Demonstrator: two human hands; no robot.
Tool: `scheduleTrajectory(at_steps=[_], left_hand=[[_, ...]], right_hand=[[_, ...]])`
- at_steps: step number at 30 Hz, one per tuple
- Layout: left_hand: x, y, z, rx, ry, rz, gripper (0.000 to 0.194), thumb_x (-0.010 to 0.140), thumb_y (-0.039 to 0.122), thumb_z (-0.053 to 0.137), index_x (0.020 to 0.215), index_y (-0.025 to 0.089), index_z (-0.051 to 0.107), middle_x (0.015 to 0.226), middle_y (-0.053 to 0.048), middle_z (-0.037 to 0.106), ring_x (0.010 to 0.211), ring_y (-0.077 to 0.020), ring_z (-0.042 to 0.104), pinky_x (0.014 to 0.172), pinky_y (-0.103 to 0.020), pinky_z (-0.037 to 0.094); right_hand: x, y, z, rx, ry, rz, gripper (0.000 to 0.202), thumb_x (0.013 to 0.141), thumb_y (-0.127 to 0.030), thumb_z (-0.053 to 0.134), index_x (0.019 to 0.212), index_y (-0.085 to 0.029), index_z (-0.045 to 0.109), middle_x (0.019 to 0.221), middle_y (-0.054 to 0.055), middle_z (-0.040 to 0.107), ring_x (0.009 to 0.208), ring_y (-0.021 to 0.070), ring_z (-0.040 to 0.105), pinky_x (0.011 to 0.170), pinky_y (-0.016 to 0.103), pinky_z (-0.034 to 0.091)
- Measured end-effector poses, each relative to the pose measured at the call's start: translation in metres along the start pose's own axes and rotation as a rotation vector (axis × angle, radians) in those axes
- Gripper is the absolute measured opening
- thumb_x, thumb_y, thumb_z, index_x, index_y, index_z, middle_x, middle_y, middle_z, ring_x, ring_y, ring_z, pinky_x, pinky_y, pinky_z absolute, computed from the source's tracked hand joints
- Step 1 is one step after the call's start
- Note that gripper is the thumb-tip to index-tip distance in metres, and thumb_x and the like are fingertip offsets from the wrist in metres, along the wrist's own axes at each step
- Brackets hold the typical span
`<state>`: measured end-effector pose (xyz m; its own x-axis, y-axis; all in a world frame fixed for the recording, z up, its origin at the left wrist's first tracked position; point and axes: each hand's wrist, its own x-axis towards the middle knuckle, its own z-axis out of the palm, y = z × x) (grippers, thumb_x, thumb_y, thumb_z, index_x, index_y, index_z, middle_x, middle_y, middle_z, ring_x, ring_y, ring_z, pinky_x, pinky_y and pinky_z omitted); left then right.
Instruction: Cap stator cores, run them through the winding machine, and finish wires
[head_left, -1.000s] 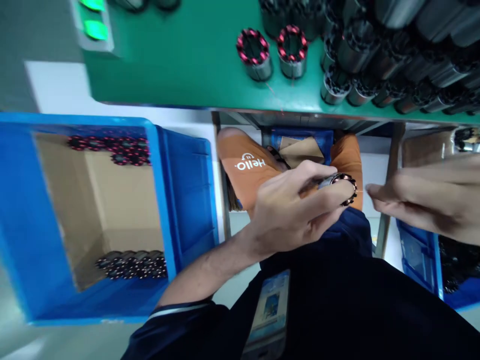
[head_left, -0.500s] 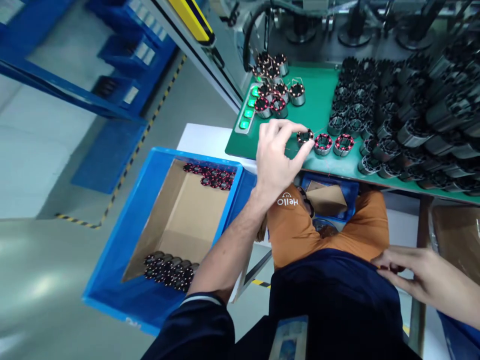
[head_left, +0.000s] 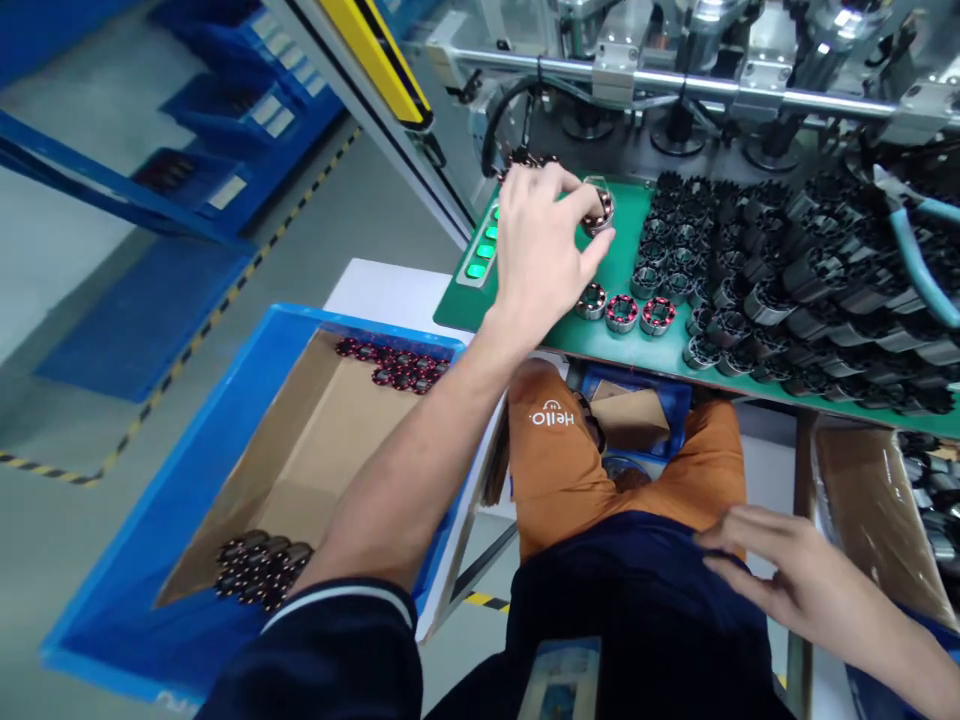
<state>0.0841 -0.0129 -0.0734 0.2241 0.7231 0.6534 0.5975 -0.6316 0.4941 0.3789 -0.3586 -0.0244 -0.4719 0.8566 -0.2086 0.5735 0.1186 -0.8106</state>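
My left hand (head_left: 536, 240) reaches over the green work board (head_left: 487, 310). Its thumb and index finger are closed around a wound motor stator (head_left: 602, 222) with thin wire ends standing up from it. Behind the knuckles, more stators (head_left: 529, 160) are mostly hidden. Along the board's front edge stand a copper-wound stator (head_left: 591, 301) and two red-wound stators, one in the middle (head_left: 622, 314) and one at the right (head_left: 658, 317). My right hand (head_left: 780, 565) is low by the dark shirt hem, its fingers apart, with nothing visible in it.
Stacked dark stator cores (head_left: 750, 270) fill the board's right side, with blue-handled pliers (head_left: 919, 250) on top. Green lit buttons (head_left: 485, 251) line the left edge. A blue crate (head_left: 112, 620) with cardboard and stators stands left. Machine bars (head_left: 660, 85) cross the back.
My left hand has let go of the copper-wound stator at the front edge and moved back to another stator. My right hand's fingers have spread at the hem. The view has shifted.
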Motion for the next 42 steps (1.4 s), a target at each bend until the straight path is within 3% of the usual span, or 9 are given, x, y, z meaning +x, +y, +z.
scheduleTrajectory(at_steps=[2,5,8,13,19,25,31,38,42], left_hand=[[-0.027,0.057,-0.023,-0.229,-0.043,0.112,0.047,0.092,0.046,0.099,0.123,0.030,0.069,0.115,-0.004,0.074,0.112,-0.0275,0.078,0.105,-0.052,0.072],[-0.070,0.139,-0.055,-0.547,-0.084,0.130,0.053,0.096,0.028,0.094,0.139,0.031,0.064,0.136,-0.003,0.074,0.113,-0.0201,0.088,0.093,-0.033,0.077],[-0.102,0.181,-0.068,-0.664,-0.186,0.055,0.048,0.103,0.028,0.093,0.143,0.031,0.065,0.136,-0.002,0.078,0.120,-0.0219,0.090,0.101,-0.032,0.079],[-0.127,0.174,-0.070,-0.555,-0.244,0.042,0.044,0.110,0.050,0.090,0.148,0.036,0.073,0.139,-0.002,0.088,0.121,-0.0233,0.091,0.102,-0.035,0.078],[-0.121,0.160,-0.083,-0.208,-0.063,0.363,0.008,0.107,0.028,0.091,0.109,0.033,0.086,0.120,0.007,0.093,0.092,-0.0170,0.089,0.104,-0.040,0.074],[-0.133,0.150,-0.065,-0.118,0.004,0.568,0.013,0.116,0.024,0.077,0.115,0.033,0.086,0.124,0.010,0.093,0.107,-0.0180,0.086,0.112,-0.041,0.069],[-0.173,0.150,-0.041,-0.253,-0.381,0.196,0.010,0.109,0.018,0.085,0.104,0.026,0.081,0.105,0.000,0.090,0.106,-0.0252,0.080,0.107,-0.049,0.067],[-0.153,0.176,-0.050,-0.732,-0.194,-0.254,0.010,0.106,0.041,0.095,0.108,0.031,0.092,0.115,-0.002,0.089,0.109,-0.0213,0.083,0.104,-0.041,0.068],[-0.170,0.178,-0.034,-1.031,-0.422,-0.496,0.029,0.116,0.051,0.080,0.103,0.026,0.086,0.119,-0.006,0.088,0.110,-0.0214,0.084,0.102,-0.040,0.070]], right_hand=[[0.006,-0.010,-0.004,0.094,0.261,0.006,0.007,0.113,-0.034,0.083,0.117,-0.030,0.087,0.096,0.005,0.088,0.080,0.0224,0.086,0.073,0.033,0.071],[0.026,-0.026,-0.010,0.431,0.578,0.038,0.035,0.109,-0.042,0.090,0.143,-0.037,0.081,0.111,0.004,0.090,0.090,0.0215,0.088,0.079,0.031,0.074],[0.052,-0.037,-0.014,0.708,0.503,0.077,0.064,0.104,-0.061,0.093,0.158,-0.038,0.069,0.125,0.005,0.089,0.109,0.0265,0.090,0.090,0.038,0.078],[0.067,-0.042,-0.024,0.707,0.303,0.198,0.054,0.101,-0.058,0.097,0.143,-0.031,0.076,0.117,0.004,0.090,0.100,0.0254,0.090,0.091,0.040,0.079],[0.067,-0.036,-0.028,0.847,0.195,0.188,0.042,0.099,-0.053,0.101,0.122,-0.025,0.080,0.104,0.002,0.090,0.076,0.0177,0.086,0.069,0.029,0.076],[0.057,-0.031,-0.026,0.827,0.278,0.217,0.038,0.101,-0.051,0.099,0.128,-0.028,0.083,0.106,0.001,0.090,0.078,0.0182,0.085,0.073,0.032,0.077],[0.036,-0.030,-0.030,0.634,0.519,0.152,0.044,0.099,-0.032,0.102,0.140,-0.037,0.085,0.109,0.001,0.089,0.090,0.0209,0.086,0.081,0.033,0.075],[0.044,-0.031,-0.019,0.420,0.459,0.196,0.063,0.092,-0.044,0.108,0.148,-0.037,0.078,0.104,0.001,0.081,0.086,0.0217,0.080,0.079,0.035,0.074],[0.042,-0.030,-0.018,0.441,0.470,0.114,0.061,0.095,-0.039,0.105,0.149,-0.035,0.077,0.106,0.001,0.080,0.086,0.0191,0.078,0.078,0.031,0.071]])
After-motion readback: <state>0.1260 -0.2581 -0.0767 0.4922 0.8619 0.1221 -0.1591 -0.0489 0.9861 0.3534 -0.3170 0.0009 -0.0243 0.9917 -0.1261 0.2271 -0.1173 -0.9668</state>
